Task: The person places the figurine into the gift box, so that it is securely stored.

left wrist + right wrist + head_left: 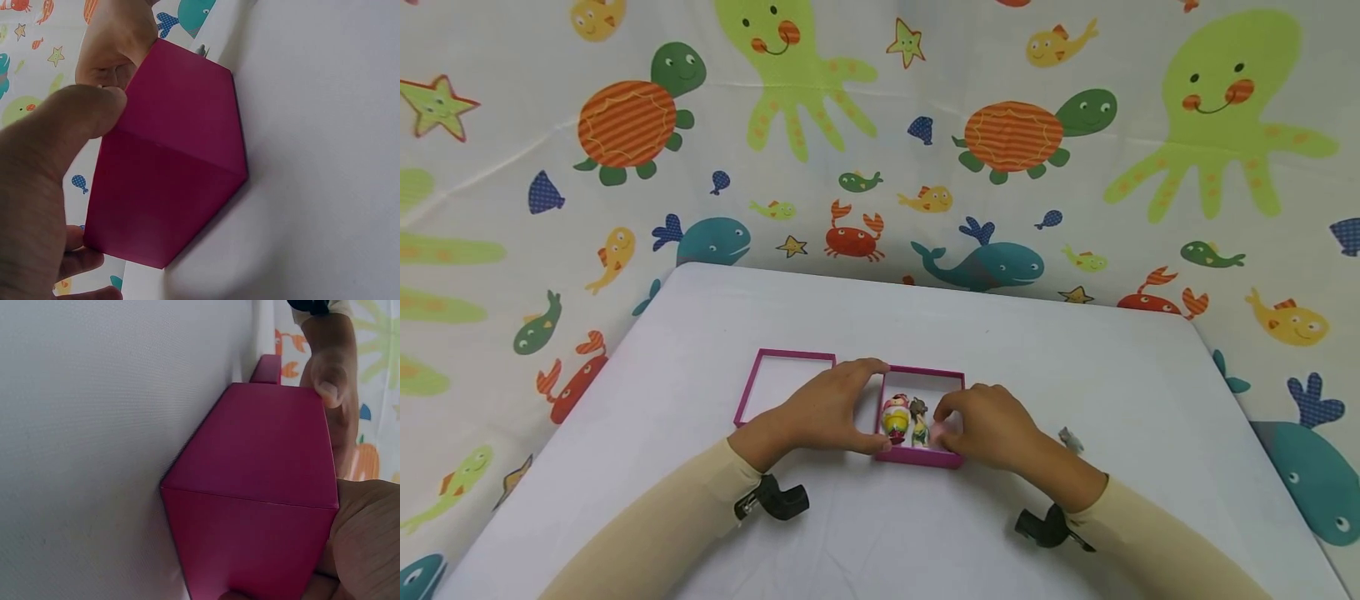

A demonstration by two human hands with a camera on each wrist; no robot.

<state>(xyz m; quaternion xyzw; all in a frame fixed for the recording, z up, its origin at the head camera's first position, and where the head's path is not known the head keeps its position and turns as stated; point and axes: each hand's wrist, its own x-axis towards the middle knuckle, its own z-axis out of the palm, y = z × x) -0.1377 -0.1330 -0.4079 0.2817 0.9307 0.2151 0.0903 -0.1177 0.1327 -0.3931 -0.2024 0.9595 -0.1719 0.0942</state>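
A magenta box [917,457] with a white inside stands open-topped on the table. Its near-left corner is under the thumb of my left hand [827,408], whose fingers reach to the far-left corner, so it grips the left side. Inside lie a figurine in yellow and pink [896,418] and, beside it, a slimmer figurine with a grey-brown head [919,421]. At the box's right end my right hand [992,425] pinches a small pink thing [937,430], mostly hidden by the fingers. In the right wrist view, the box's outer walls [250,450] hide that thing.
Left of the box lies a shallow magenta-edged lid [747,390], partly behind my left hand. A small grey figure [1071,440] lies on the white table [925,317] beyond my right wrist. A curtain with sea animals [865,167] hangs behind the table.
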